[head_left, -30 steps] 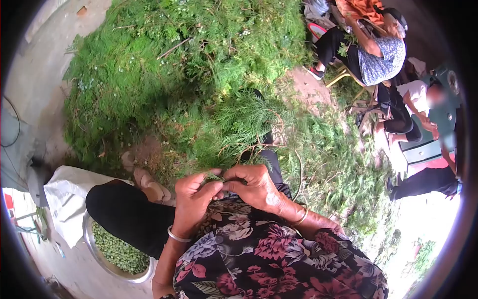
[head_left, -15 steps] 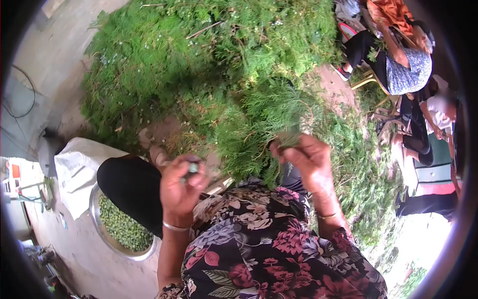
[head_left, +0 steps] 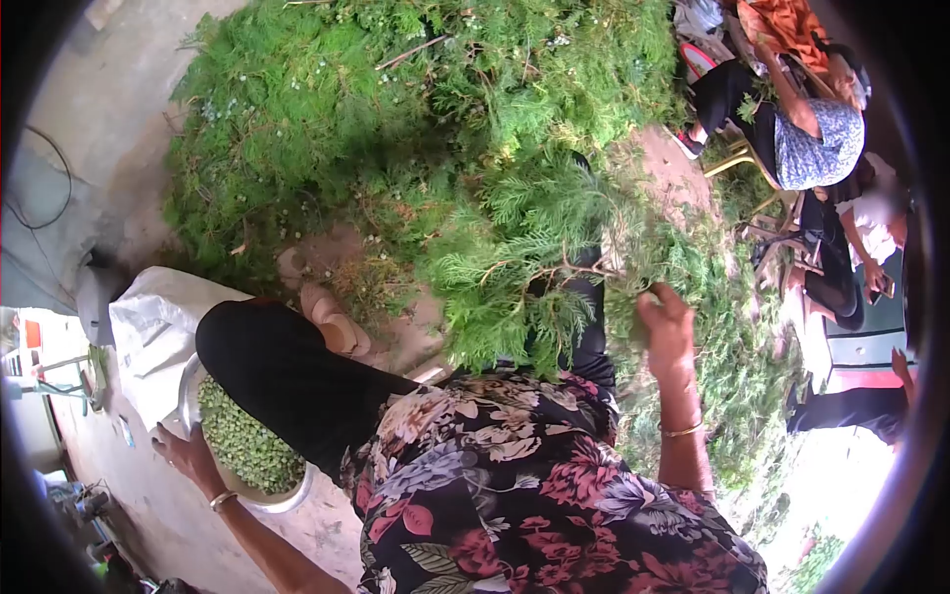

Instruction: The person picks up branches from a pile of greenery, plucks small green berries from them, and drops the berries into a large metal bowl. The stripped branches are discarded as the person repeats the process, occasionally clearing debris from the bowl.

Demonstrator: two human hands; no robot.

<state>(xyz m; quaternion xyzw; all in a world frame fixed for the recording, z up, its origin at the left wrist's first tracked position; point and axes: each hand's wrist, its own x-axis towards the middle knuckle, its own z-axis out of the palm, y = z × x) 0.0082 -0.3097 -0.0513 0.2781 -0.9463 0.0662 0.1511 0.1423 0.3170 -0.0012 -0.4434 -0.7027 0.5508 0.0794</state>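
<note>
On the left, my left hand (head_left: 190,457) is lowered to the rim of a metal basin (head_left: 188,391), fingers apart and nothing visible in them. Small green cones or berries (head_left: 242,436) fill the basin. My right hand (head_left: 667,319) is raised over the greenery on the right, fingers curled; whatever they hold, if anything, is too small to make out. Just left of it, a leafy evergreen branch (head_left: 554,269) lies across my leg, its brown stem reaching close to my fingertips.
A large heap of cut evergreen branches (head_left: 327,129) spreads in front, with more greenery (head_left: 727,376) along the right. Beside the basin lies a white sack (head_left: 158,322). People sit at the upper right, one in a patterned blue top (head_left: 819,144). A black cable (head_left: 64,188) hangs at the left.
My left hand has moved from in front of me, where it held small green pieces, down left to the basin and opened. My right hand has shifted right, away from the branch.
</note>
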